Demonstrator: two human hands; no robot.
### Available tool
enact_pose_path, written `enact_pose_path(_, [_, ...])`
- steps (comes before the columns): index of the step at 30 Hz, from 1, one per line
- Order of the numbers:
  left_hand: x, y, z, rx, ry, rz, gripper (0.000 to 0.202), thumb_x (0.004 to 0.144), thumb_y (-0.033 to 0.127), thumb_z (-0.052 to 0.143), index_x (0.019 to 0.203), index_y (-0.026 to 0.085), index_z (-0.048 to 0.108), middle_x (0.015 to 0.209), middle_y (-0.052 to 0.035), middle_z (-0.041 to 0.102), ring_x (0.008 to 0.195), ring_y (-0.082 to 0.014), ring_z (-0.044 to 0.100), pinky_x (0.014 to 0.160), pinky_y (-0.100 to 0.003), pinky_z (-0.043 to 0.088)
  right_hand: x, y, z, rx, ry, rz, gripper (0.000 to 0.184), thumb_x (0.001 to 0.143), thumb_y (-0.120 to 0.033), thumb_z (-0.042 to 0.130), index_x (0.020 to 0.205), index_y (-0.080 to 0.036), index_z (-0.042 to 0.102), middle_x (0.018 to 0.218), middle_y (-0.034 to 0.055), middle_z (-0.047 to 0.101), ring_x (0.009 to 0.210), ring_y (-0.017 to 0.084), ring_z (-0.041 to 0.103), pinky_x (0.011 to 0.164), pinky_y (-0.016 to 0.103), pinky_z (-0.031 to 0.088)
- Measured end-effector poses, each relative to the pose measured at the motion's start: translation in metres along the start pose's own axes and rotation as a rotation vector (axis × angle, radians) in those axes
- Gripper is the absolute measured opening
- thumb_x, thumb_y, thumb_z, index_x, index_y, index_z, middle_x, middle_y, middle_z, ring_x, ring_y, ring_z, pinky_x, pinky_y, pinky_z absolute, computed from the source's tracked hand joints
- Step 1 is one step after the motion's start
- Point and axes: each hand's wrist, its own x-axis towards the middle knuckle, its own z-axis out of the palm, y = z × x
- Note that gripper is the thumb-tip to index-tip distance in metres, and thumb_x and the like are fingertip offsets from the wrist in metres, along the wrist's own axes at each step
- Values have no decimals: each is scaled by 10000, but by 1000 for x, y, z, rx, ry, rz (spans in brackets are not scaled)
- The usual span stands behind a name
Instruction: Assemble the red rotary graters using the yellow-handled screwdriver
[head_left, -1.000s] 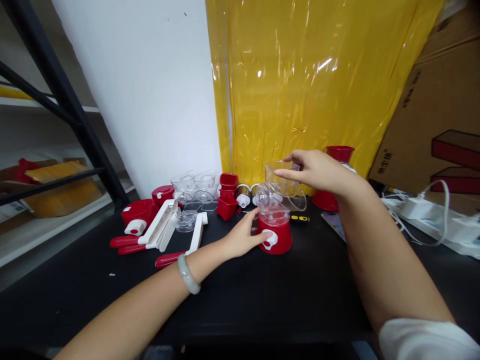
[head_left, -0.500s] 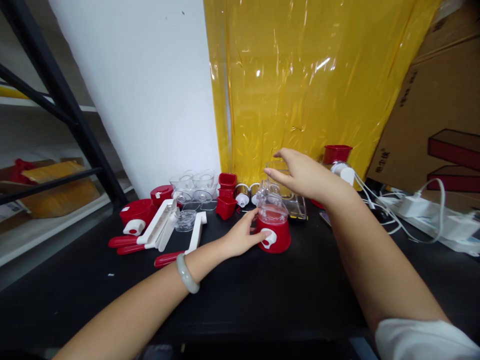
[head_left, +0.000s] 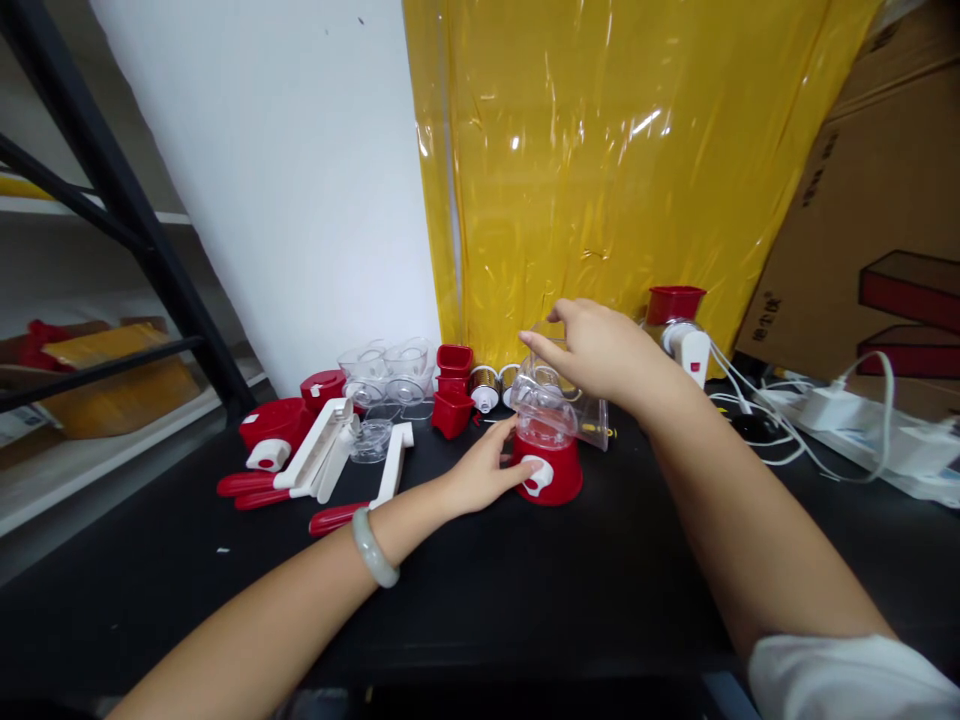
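My left hand (head_left: 489, 470) grips the side of a red base (head_left: 559, 474), its thumb on the white knob (head_left: 537, 477). The base stands upright on the black table. My right hand (head_left: 600, 352) is closed on the upper part of a clear plastic housing (head_left: 596, 418), with thumb and fingers pinching its top. The housing sits over the base, its wide part tilted to the right. Whether it is seated on the base I cannot tell. Left of my left hand lies a white crank handle with a red grip (head_left: 392, 470).
Behind stand stacked red hoppers (head_left: 453, 392), metal drums (head_left: 485, 388) and clear housings (head_left: 390, 375). More red bases (head_left: 276, 425) and handles (head_left: 319, 450) lie left. At right are a red-and-white grinder (head_left: 675, 305), cables and a power strip (head_left: 862, 440). A yellow curtain (head_left: 600, 170) hangs behind.
My right hand has shifted slightly left, and the clear housing has turned with it over the base. My left hand and the red base have stayed nearly still.
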Motion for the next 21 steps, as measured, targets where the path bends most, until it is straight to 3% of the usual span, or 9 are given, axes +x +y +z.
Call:
enact_pose_path(12, [0, -3, 0, -9, 3, 18, 633, 847, 339, 702, 1415, 207, 457, 1479, -165, 459, 1328, -318, 497, 1070, -514, 448, 1, 2, -1, -23, 15, -18, 611, 925, -646, 382, 1050, -119, 666, 964, 189, 707, 892, 309, 661, 761, 390, 475])
enact_pose_path(16, [0, 0, -2, 22, 5, 29, 657, 848, 388, 702, 1433, 221, 452, 1474, -158, 474, 1339, -330, 484, 1081, -536, 427, 10, 16, 3, 89, 23, -19, 611, 894, -667, 444, 1054, -131, 689, 989, 170, 718, 906, 293, 664, 784, 384, 480])
enact_pose_path(21, [-2, 2, -2, 16, -9, -16, 837, 804, 416, 746, 1506, 191, 350, 1537, -200, 387, 1396, -363, 414, 1118, -573, 371, 23, 42, 16, 263, 77, 98, 602, 870, -679, 485, 1020, -142, 713, 1016, 148, 733, 909, 263, 669, 794, 365, 487])
